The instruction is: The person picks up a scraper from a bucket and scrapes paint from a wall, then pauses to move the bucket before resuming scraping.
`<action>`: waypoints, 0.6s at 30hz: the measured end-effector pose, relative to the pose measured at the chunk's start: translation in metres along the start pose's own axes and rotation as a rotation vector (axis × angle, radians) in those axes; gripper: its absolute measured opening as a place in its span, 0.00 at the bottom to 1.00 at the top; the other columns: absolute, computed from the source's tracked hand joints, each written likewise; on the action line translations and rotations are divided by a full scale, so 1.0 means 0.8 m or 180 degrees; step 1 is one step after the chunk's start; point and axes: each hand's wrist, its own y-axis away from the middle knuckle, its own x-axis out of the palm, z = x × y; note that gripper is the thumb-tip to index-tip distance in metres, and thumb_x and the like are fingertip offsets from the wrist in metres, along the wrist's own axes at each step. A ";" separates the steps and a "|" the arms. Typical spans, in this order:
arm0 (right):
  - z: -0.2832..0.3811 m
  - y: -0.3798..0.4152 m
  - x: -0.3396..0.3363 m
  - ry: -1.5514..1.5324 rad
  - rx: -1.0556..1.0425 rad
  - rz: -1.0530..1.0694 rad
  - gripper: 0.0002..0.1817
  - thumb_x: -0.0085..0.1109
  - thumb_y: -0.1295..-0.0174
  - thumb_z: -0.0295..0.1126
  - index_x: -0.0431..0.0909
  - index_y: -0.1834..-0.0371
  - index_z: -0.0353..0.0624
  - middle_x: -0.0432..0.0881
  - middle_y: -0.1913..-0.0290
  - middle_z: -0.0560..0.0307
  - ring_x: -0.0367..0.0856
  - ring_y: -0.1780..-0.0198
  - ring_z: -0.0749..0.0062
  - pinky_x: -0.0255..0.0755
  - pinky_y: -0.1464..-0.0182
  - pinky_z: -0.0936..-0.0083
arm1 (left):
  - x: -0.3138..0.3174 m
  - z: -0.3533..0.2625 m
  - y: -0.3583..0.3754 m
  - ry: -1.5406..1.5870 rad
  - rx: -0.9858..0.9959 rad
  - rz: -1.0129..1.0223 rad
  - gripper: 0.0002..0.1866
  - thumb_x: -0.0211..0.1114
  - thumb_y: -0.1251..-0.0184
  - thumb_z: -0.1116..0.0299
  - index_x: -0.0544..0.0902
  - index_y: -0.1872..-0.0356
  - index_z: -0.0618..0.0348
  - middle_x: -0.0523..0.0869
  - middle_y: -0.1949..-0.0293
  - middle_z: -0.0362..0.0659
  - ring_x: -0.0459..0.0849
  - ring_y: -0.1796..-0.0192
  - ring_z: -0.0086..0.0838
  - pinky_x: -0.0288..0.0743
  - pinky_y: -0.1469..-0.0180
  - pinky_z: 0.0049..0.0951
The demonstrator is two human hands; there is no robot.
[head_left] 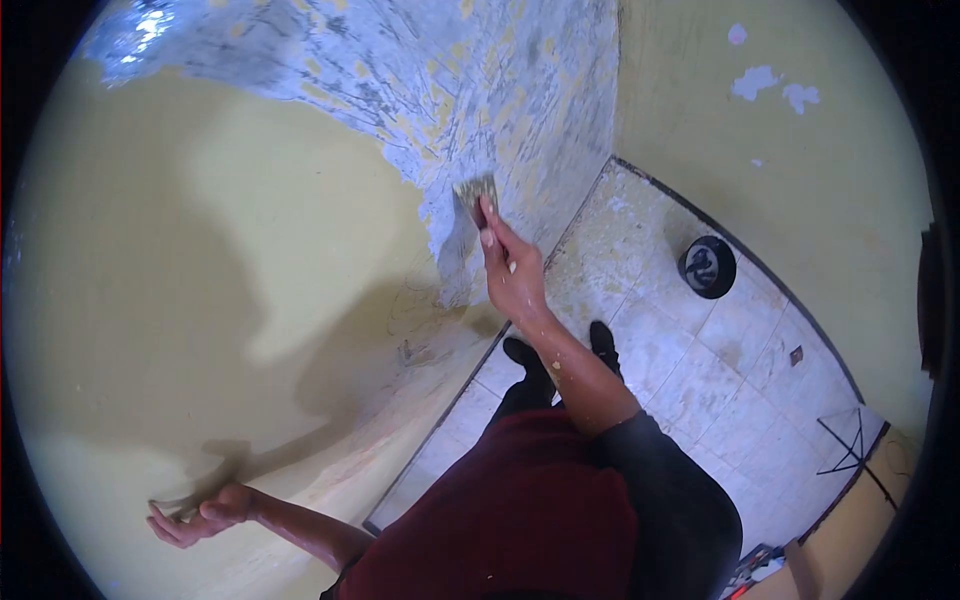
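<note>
Pressing a scraper (pixel 476 192) flat against the yellow wall (pixel 200 250) at the edge of the scraped grey patch (pixel 480 80), the right hand (pixel 512 275) grips its handle tightly, while the left hand (pixel 195 517) rests half-curled and empty on the wall lower down; a black bucket (pixel 708 267) stands on the tiled floor (pixel 700 370).

My right hand (pixel 513 275) grips a scraper (pixel 476 194), blade pressed flat to the wall (pixel 200 260) at the ragged edge where yellow paint meets the scraped grey patch (pixel 480 80). My left hand (pixel 195 518) rests low on the painted wall, fingers loosely curled, holding nothing. Below me: red shirt (pixel 520 510), two black shoes (pixel 560 350) on pale floor tiles (pixel 700 370). A black bucket (pixel 707 267) stands near the corner, just beside the far wall.
</note>
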 end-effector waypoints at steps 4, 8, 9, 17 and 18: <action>0.080 -0.069 -0.005 0.0534 -0.0988 -0.0589 0.27 0.58 0.29 0.26 0.74 0.27 0.54 0.86 0.59 0.35 0.89 0.60 0.47 0.80 0.59 0.66 | -0.006 0.006 0.002 -0.0117 0.0052 0.0051 0.43 0.43 0.28 0.30 0.78 0.37 0.63 0.69 0.36 0.54 0.65 0.31 0.43 0.61 0.30 0.54; 0.072 -0.020 -0.014 0.0872 -0.0499 -0.0133 0.22 0.56 0.26 0.26 0.76 0.30 0.48 0.86 0.47 0.36 0.80 0.48 0.83 0.77 0.52 0.76 | 0.000 0.020 0.003 0.0196 0.0081 -0.0069 0.43 0.43 0.29 0.32 0.74 0.34 0.64 0.68 0.34 0.55 0.67 0.31 0.45 0.62 0.30 0.55; 0.076 -0.028 -0.013 0.0908 -0.0549 -0.0127 0.22 0.56 0.26 0.26 0.76 0.30 0.48 0.86 0.47 0.36 0.80 0.48 0.83 0.77 0.52 0.76 | 0.003 0.018 0.007 0.0187 0.0027 -0.0099 0.43 0.43 0.29 0.32 0.74 0.34 0.64 0.68 0.34 0.55 0.67 0.31 0.45 0.62 0.30 0.55; 0.073 -0.023 -0.014 0.0911 -0.0772 -0.0258 0.24 0.57 0.30 0.23 0.77 0.30 0.48 0.85 0.54 0.36 0.79 0.55 0.64 0.78 0.58 0.69 | 0.000 0.020 0.006 0.0463 -0.0031 -0.0088 0.43 0.45 0.30 0.32 0.73 0.33 0.65 0.68 0.34 0.55 0.68 0.31 0.45 0.63 0.31 0.54; 0.077 -0.018 -0.010 0.0957 -0.0865 -0.0244 0.26 0.58 0.33 0.21 0.78 0.31 0.50 0.85 0.63 0.35 0.86 0.64 0.42 0.78 0.63 0.62 | 0.002 0.019 0.009 0.0432 -0.0064 -0.0107 0.43 0.45 0.30 0.32 0.73 0.33 0.65 0.68 0.34 0.55 0.68 0.31 0.45 0.63 0.31 0.54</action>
